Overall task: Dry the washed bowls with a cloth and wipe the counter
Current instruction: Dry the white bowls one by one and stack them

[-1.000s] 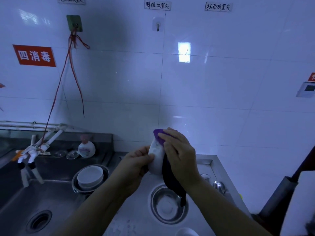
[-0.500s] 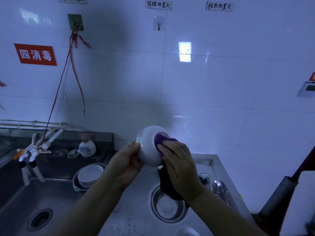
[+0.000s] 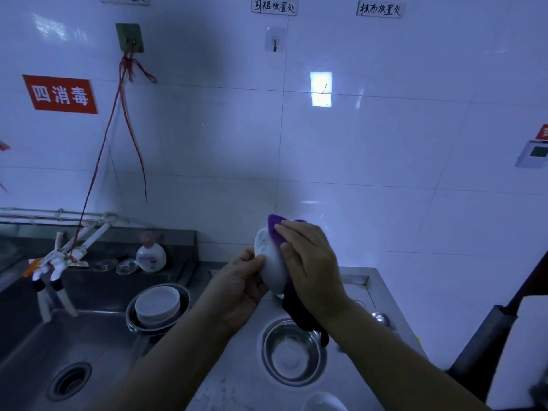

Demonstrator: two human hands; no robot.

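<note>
A steel sink (image 3: 35,345) fills the frame from seven to nine o'clock, joined at centre bottom by a wet steel counter (image 3: 355,280) on which the work is being done. On the ledge between them, at about eight o'clock, a metal basin (image 3: 184,295) holds a stack of white bowls (image 3: 157,304); a second metal bowl (image 3: 293,351) sits on the counter at six o'clock, directly under the hands. Just below centre, a person's left hand (image 3: 237,289) grips a white bowl (image 3: 271,268) held on edge in the air, its rim running roughly twelve to six, thumb on the near wall and fingers curled behind it. The right hand (image 3: 311,265), at three o'clock of the bowl and touching it, presses a purple cloth (image 3: 275,229) against the bowl's upper rim with curled fingers, the cloth's dark tail hanging toward the metal bowl. Drying appears to be mid-course, and the next wipe likely depends on the left hand turning the bowl under the cloth. The counter looks not yet wiped.
</note>
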